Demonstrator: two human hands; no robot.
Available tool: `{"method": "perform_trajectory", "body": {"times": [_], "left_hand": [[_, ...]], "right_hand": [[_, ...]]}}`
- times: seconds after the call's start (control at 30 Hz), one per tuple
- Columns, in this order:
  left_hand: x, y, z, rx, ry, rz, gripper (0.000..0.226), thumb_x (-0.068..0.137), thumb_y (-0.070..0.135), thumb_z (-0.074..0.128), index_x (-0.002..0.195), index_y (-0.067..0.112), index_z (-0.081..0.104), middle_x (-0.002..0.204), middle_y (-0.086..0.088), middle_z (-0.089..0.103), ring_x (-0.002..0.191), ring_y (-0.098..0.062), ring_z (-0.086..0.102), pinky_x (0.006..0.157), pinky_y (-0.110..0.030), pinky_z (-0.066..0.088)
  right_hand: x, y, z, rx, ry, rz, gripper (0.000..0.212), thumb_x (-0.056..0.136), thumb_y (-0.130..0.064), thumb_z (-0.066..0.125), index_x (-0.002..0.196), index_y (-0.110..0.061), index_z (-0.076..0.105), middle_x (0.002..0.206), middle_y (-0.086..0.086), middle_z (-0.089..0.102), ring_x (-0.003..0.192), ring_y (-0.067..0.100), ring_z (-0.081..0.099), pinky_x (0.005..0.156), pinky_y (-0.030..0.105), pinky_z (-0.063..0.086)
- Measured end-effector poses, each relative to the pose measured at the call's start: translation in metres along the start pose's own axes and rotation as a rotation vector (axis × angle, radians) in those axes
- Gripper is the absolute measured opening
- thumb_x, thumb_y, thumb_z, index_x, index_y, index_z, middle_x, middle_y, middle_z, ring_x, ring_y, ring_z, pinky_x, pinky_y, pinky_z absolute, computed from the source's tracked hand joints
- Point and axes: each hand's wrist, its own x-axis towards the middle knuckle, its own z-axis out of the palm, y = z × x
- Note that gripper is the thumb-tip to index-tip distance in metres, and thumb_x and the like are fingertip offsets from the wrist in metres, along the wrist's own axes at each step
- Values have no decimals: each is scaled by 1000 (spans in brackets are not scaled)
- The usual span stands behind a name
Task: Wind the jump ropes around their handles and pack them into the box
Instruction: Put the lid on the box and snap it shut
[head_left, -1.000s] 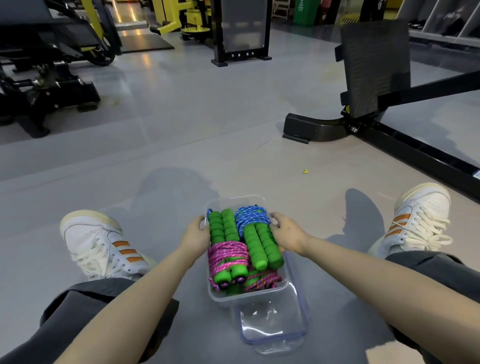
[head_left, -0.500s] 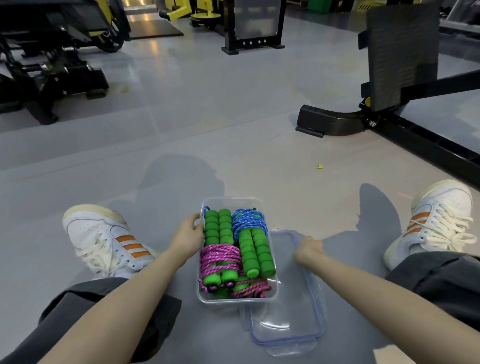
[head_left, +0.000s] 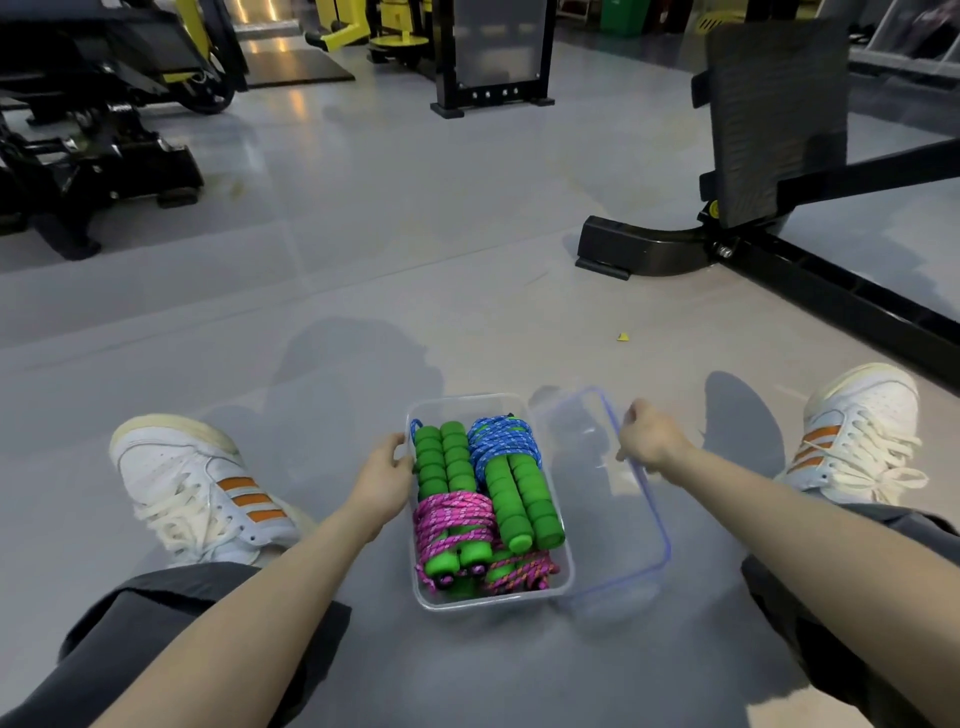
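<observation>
A clear plastic box (head_left: 563, 582) sits on the grey floor between my legs. Inside lie wound jump ropes with green foam handles: a pink-roped bundle (head_left: 452, 519) at the left front, a blue-roped bundle (head_left: 501, 441) at the right back, and a third pink one (head_left: 519, 571) low at the right front. My left hand (head_left: 387, 475) grips the box's left wall. My right hand (head_left: 649, 439) holds the right rim of the clear lid (head_left: 587, 467) with a blue seal, which is lifted and tilted beside the box's right side.
My two white sneakers with orange stripes, the left shoe (head_left: 197, 483) and the right shoe (head_left: 857, 431), flank the box. A black gym machine base (head_left: 644, 249) runs along the right. More black and yellow machines (head_left: 93, 140) stand at the far left. A small yellow scrap (head_left: 622, 336) lies on the floor.
My right hand left the box's right side, took the lid that lay in front of the box, and has lifted it up beside the box's right wall. The left hand stays on the box.
</observation>
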Motion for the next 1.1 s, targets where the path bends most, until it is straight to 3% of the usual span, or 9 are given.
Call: {"method": "perform_trajectory", "body": {"times": [0.1,0.17,0.33,0.53,0.7,0.83,0.9,1.0,1.1], "left_hand": [[-6,-2,18,-14,-34,-32,38,99,13,36,137,10,39,125,-21,58,115,-45,53,92,-47,46],[-11,-4,31,-59,-43,-56,37,99,15,38,137,10,39,117,-19,62,97,-35,60,83,-40,48],[-18,6,45,-125,-89,-120,33,100,25,39,130,12,45,85,-6,58,64,-15,46,64,-31,47],[-20,26,42,-181,-110,-209,51,94,61,28,120,22,48,100,0,55,80,-18,54,69,-30,50],[-20,27,42,-258,-81,-281,46,98,52,29,113,18,55,102,-5,60,87,-20,54,69,-31,46],[-17,21,47,-152,-77,-215,50,92,42,54,131,12,46,101,-4,56,85,-19,52,75,-34,48],[-16,21,50,-135,-84,-206,56,90,39,59,135,11,43,111,-7,56,94,-22,55,80,-36,49],[-16,22,50,-149,-68,-189,31,93,36,54,115,16,47,88,-2,52,74,-17,50,74,-34,44],[-13,18,50,-72,-22,-158,27,93,38,52,108,15,53,86,-3,53,73,-20,52,78,-38,52]], "right_hand": [[2,-15,-26,4,86,-104,7,88,-6,34,91,-7,40,84,22,64,49,21,49,43,26,35],[-1,-27,-30,-33,123,-205,4,90,-11,38,89,-7,41,81,20,58,51,25,51,47,27,35],[-27,-59,-1,-217,75,-437,23,90,-22,46,108,-6,48,102,25,64,97,37,59,73,36,42],[-75,-83,49,-369,0,-573,38,86,-29,52,117,-10,42,102,18,65,96,37,61,68,35,41],[-86,-80,80,-363,-116,-478,33,90,-28,47,114,-5,44,107,16,64,100,36,59,71,35,36],[-63,-82,68,-47,-248,-321,23,90,-12,41,108,-4,52,100,14,61,88,28,56,73,33,42],[-48,-77,59,71,-166,-281,20,88,-6,40,99,-5,57,93,11,59,85,25,53,71,31,41],[-26,-54,47,-64,98,-189,31,91,-19,45,120,-11,52,123,14,53,117,33,47,94,34,39],[-19,-29,41,-94,-44,12,56,94,-39,42,141,-10,30,143,16,39,131,36,37,106,40,33]]}}
